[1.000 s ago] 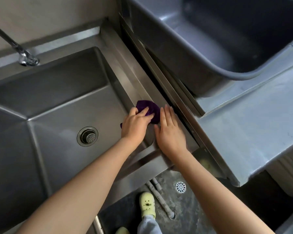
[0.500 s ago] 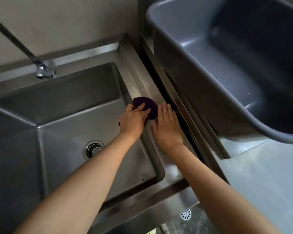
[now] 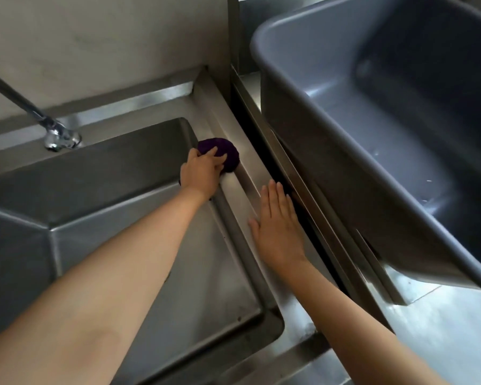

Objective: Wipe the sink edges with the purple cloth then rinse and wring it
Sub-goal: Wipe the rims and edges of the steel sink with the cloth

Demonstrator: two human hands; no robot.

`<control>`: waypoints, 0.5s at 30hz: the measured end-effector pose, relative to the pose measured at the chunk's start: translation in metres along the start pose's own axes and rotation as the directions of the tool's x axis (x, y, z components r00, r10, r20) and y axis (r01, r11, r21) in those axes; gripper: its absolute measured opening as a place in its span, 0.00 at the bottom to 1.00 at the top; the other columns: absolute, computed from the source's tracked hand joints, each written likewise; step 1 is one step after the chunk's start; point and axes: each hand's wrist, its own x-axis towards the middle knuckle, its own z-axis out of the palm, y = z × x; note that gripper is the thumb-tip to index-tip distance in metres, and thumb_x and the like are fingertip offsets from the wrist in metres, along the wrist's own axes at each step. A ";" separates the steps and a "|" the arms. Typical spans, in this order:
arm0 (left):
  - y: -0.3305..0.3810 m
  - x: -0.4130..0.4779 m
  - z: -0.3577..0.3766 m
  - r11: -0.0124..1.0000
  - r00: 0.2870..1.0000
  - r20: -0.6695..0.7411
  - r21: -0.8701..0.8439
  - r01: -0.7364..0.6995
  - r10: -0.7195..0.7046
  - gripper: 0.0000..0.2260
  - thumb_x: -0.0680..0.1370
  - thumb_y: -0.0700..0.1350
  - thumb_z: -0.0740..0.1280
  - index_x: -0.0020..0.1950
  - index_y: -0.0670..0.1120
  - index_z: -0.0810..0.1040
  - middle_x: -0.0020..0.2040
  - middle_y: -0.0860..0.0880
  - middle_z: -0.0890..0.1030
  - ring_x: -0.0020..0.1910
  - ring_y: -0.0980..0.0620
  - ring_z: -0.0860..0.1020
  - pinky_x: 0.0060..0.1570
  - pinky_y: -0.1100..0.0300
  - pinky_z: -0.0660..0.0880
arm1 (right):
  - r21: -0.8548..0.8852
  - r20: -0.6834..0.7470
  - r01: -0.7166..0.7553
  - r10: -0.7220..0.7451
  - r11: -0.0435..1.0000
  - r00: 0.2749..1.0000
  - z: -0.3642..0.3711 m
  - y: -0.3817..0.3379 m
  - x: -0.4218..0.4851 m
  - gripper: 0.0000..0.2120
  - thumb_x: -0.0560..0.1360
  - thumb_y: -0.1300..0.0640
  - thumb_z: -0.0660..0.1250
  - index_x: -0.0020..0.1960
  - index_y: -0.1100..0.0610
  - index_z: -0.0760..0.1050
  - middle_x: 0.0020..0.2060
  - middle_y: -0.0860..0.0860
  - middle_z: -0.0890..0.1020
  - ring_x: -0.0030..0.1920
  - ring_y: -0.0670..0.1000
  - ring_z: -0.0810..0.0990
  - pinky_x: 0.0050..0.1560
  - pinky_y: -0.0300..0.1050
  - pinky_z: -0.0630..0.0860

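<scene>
A bunched purple cloth [image 3: 226, 154] lies on the right edge of the steel sink [image 3: 250, 173], near the far corner. My left hand [image 3: 202, 173] presses down on the cloth, fingers spread over its near side. My right hand [image 3: 278, 226] rests flat on the same edge, closer to me and apart from the cloth, holding nothing. The sink basin [image 3: 122, 218] lies to the left of both hands.
A faucet [image 3: 59, 136] stands on the back rim at the left. A large grey plastic tub [image 3: 386, 134] sits on the steel counter [image 3: 442, 329] to the right, past a dark gap [image 3: 264, 151] beside the sink edge. A wall runs behind.
My left hand has pushed the cloth further along the right edge toward the back corner. My right hand stayed behind, so the two hands are now apart. The view tilted upward.
</scene>
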 end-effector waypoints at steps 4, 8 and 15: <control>-0.001 0.001 0.001 1.000 1.000 -0.006 -0.014 -0.012 0.012 0.16 0.80 0.46 0.58 0.68 0.54 0.71 0.72 0.51 0.68 0.61 0.43 0.66 0.53 0.52 0.69 | -0.004 -0.011 -0.017 0.017 1.000 1.000 0.002 -0.006 0.022 0.30 0.81 0.48 0.47 0.76 0.62 0.42 0.76 0.59 0.46 0.76 0.54 0.42 0.74 0.48 0.39; 0.005 -0.018 0.005 0.999 0.999 -0.015 -0.028 -0.045 0.044 0.16 0.80 0.45 0.58 0.68 0.51 0.71 0.72 0.49 0.68 0.58 0.43 0.66 0.54 0.58 0.67 | 0.015 -0.026 -0.037 0.037 0.999 0.999 0.003 -0.009 0.033 0.29 0.81 0.48 0.47 0.76 0.62 0.42 0.77 0.58 0.46 0.77 0.54 0.42 0.75 0.47 0.39; 0.003 -0.025 0.007 0.993 0.996 -0.012 -0.071 -0.090 0.090 0.15 0.80 0.46 0.58 0.67 0.53 0.72 0.72 0.51 0.69 0.57 0.46 0.67 0.51 0.60 0.68 | 0.005 -0.030 -0.050 0.050 0.999 0.998 0.005 -0.010 0.034 0.29 0.81 0.48 0.46 0.76 0.60 0.42 0.77 0.57 0.46 0.77 0.53 0.42 0.73 0.46 0.37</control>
